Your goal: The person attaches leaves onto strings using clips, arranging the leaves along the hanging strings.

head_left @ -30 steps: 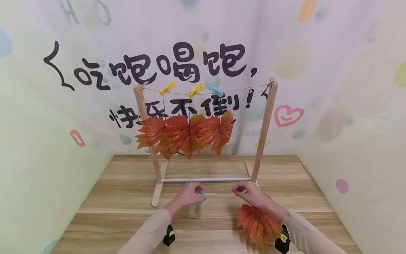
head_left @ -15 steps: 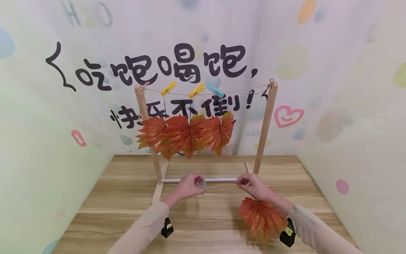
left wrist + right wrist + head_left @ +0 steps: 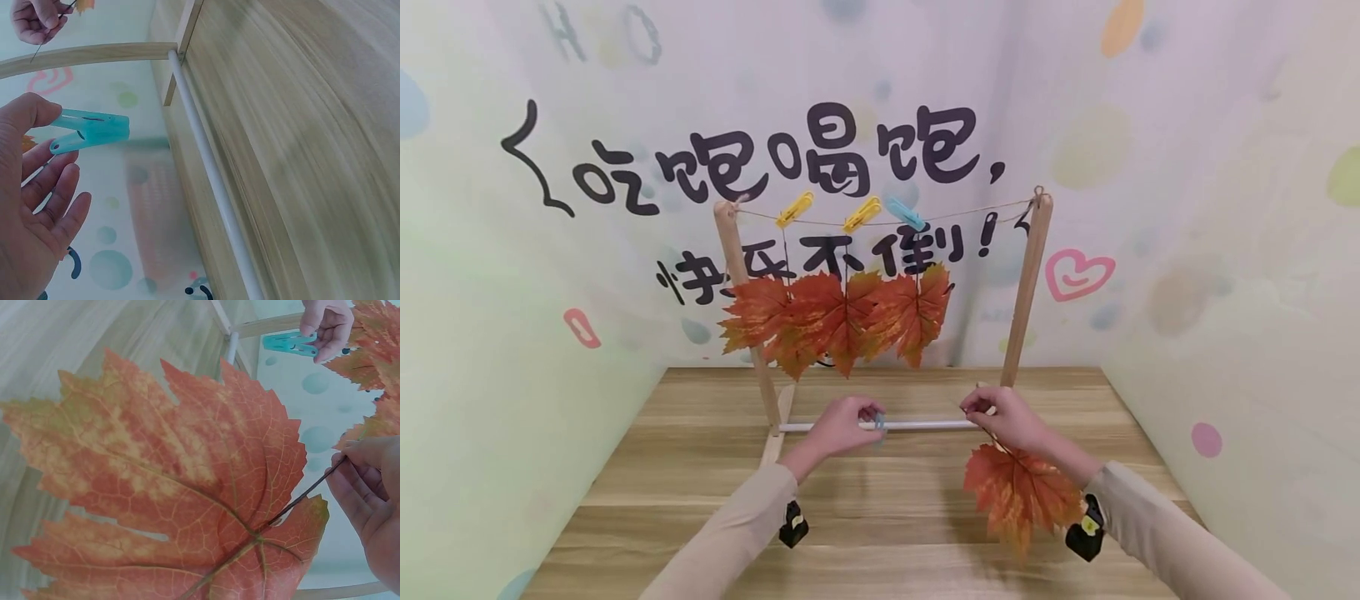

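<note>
My left hand (image 3: 844, 427) pinches a light blue clothespin (image 3: 103, 129) by its handle ends, between thumb and finger; its nose points away from the hand. My right hand (image 3: 1013, 418) pinches the dark stem of an orange-red artificial maple leaf (image 3: 1018, 497), whose blade hangs below the hand. In the right wrist view that leaf fills much of the picture, and the stem (image 3: 309, 489) runs to the fingertips. Both hands are above the table, apart from each other, near the wooden stand. Its string (image 3: 973, 212) carries several similar leaves (image 3: 916, 315).
Two yellow clothespins (image 3: 862, 215) and a blue clothespin (image 3: 905, 213) grip the hanging leaves' stems on the string. The stand has a left post (image 3: 732, 246), a right post (image 3: 1028, 292) and a low white rod (image 3: 917, 426). Printed walls enclose the wooden table (image 3: 700, 467).
Both hands have risen and moved slightly toward the stand, keeping hold of the clothespin and the leaf. The held leaf has lifted with the right hand. The hanging leaves stay in place.
</note>
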A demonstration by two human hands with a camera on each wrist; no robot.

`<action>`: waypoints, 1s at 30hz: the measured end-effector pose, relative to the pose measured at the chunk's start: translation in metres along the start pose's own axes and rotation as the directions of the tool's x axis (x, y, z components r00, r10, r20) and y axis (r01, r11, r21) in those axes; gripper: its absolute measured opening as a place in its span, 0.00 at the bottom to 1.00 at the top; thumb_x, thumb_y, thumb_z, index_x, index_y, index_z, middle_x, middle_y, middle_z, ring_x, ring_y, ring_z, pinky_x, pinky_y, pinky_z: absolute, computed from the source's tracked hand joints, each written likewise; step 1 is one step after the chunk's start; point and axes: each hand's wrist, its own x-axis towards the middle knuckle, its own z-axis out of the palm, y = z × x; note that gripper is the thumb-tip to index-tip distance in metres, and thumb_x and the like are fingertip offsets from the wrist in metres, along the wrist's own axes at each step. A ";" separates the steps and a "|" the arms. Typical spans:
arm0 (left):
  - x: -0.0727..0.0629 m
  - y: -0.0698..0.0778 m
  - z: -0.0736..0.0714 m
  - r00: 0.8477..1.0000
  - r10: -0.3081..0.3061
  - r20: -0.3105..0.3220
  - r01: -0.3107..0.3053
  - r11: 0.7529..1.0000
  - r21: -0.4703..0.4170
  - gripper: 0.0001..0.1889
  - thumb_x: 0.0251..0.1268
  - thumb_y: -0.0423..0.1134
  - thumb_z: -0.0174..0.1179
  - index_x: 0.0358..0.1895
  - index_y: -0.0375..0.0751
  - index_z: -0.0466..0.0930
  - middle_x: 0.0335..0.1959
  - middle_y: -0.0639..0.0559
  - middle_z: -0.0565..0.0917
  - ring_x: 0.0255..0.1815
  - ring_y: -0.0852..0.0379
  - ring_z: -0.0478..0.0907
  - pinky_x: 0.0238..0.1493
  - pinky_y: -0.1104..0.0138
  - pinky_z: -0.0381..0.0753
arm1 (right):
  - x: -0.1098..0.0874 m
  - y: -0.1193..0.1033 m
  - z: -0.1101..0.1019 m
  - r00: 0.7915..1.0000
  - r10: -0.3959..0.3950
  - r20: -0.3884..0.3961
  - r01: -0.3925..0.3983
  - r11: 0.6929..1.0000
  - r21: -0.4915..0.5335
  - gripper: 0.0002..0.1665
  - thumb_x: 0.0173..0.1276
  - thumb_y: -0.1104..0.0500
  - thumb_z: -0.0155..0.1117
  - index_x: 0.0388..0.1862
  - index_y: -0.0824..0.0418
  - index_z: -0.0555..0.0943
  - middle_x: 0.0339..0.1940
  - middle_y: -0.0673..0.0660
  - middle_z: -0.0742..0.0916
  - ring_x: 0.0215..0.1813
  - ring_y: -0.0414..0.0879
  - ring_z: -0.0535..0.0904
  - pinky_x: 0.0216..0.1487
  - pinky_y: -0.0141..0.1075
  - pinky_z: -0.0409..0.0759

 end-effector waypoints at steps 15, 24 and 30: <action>0.007 0.008 -0.012 1.000 0.009 -0.020 -0.008 1.000 0.015 0.13 0.44 0.34 0.67 0.35 0.36 0.78 0.31 0.51 0.81 0.34 0.56 0.77 0.39 0.62 0.78 | 0.015 -0.019 -0.028 0.995 0.038 -0.091 -0.042 0.998 -0.037 0.05 0.59 0.71 0.61 0.34 0.67 0.81 0.27 0.58 0.84 0.31 0.43 0.78 0.28 0.31 0.76; 0.010 0.012 -0.017 0.997 0.072 -0.029 -0.069 0.994 0.090 0.11 0.43 0.36 0.67 0.34 0.38 0.80 0.29 0.52 0.81 0.32 0.58 0.77 0.37 0.67 0.77 | 0.026 -0.031 -0.046 0.988 0.083 -0.128 -0.086 0.996 -0.021 0.05 0.60 0.69 0.60 0.35 0.66 0.80 0.29 0.57 0.83 0.32 0.44 0.77 0.29 0.31 0.76; 0.012 0.013 -0.020 0.997 0.076 -0.021 -0.073 0.990 0.125 0.11 0.44 0.36 0.67 0.34 0.40 0.82 0.29 0.54 0.81 0.33 0.60 0.76 0.36 0.70 0.75 | 0.031 -0.042 -0.059 0.983 0.118 -0.140 -0.123 0.992 -0.030 0.06 0.60 0.68 0.61 0.37 0.66 0.80 0.32 0.59 0.84 0.34 0.47 0.78 0.34 0.32 0.78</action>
